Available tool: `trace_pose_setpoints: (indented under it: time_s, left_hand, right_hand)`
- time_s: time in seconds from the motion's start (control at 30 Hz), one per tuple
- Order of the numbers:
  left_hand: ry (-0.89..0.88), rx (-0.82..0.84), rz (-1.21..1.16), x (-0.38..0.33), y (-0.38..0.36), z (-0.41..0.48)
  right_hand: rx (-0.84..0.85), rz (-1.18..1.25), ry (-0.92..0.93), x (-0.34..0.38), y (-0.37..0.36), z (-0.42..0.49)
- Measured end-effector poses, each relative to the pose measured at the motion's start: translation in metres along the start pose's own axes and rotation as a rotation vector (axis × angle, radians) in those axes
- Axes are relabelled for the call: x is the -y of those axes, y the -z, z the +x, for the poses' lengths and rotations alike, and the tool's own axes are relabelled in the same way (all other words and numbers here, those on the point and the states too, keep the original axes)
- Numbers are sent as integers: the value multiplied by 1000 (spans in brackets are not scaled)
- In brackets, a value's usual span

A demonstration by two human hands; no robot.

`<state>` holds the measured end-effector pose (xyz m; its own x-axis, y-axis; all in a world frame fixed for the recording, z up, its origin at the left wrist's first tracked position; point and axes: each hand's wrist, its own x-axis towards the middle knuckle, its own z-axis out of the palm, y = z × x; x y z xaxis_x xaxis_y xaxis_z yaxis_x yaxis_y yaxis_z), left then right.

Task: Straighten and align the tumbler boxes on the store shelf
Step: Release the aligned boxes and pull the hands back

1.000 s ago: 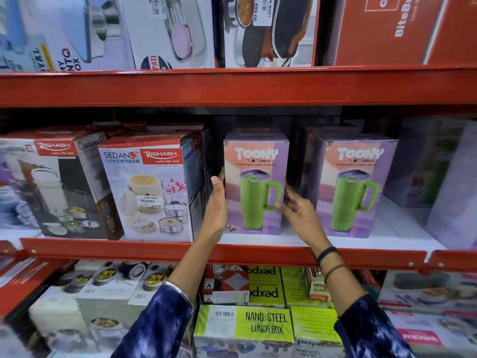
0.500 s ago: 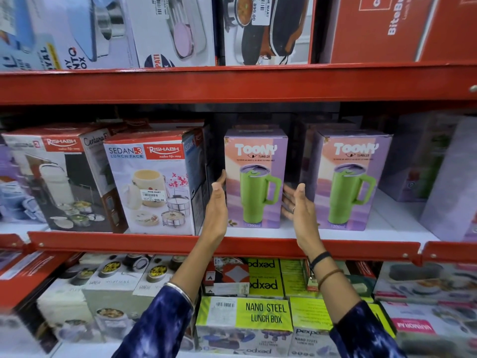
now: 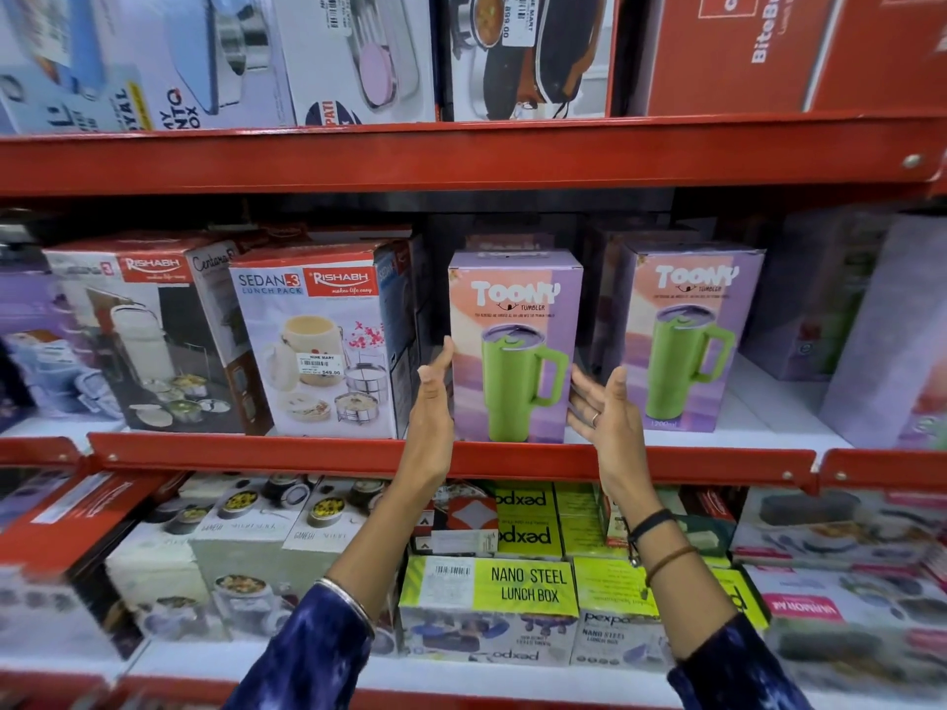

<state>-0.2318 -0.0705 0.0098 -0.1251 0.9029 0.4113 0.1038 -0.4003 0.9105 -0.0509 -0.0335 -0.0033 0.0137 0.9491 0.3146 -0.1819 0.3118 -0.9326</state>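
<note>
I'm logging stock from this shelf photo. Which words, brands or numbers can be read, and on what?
"TOONY TUMBLER": left tumbler box and right tumbler box; the fine print is too small.
"SEDAN-3 LUNCH PACK", "RISHABH", tag "549.00": lunch pack box.
"NANO STEEL LUNCH BOX": green box on the lower shelf.
"859.00": price tag on the top shelf.

Red shelf (image 3: 512, 459), white deck: two lunch-pack boxes (image 3: 328, 345) at left, two upright tumbler boxes (image 3: 515, 351) centre, purple boxes (image 3: 886, 335) at right.
</note>
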Motion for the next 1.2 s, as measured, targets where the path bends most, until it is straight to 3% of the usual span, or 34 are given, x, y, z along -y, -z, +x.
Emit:
trace_pose_setpoints:
  time_s: [0.23,0.33,0.43,0.5,0.57,0.67,0.8,0.97,1.2]
  left_hand:
    - [1,3,5,-7,-1,-16]
    - [-25,-77,42,-4,-8,-18]
    - [-177,-252,118,-12,-35,-32]
    - [-326,-284,192,-15,-55,-37]
    - [-452,-230,247,-13,-73,-37]
    - [-498,-67,220,-14,-104,-31]
    - [-409,-2,133,-13,-144,-19]
    - [-56,-21,98,-5,-177,13]
    - [-34,46,147,-8,-193,37]
  right_hand:
    - [43,-49,37,4,1,-16]
    - [52,-77,49,5,4,-20]
    - [-26,-66,83,6,15,-25]
    - [-107,-38,126,10,29,-26]
    - [-199,-17,163,16,46,-25]
    - [-321,32,172,23,76,-14]
    - [-380,16,161,27,110,8]
    - [-311,-45,96,25,143,39]
    - [-169,69,24,31,158,53]
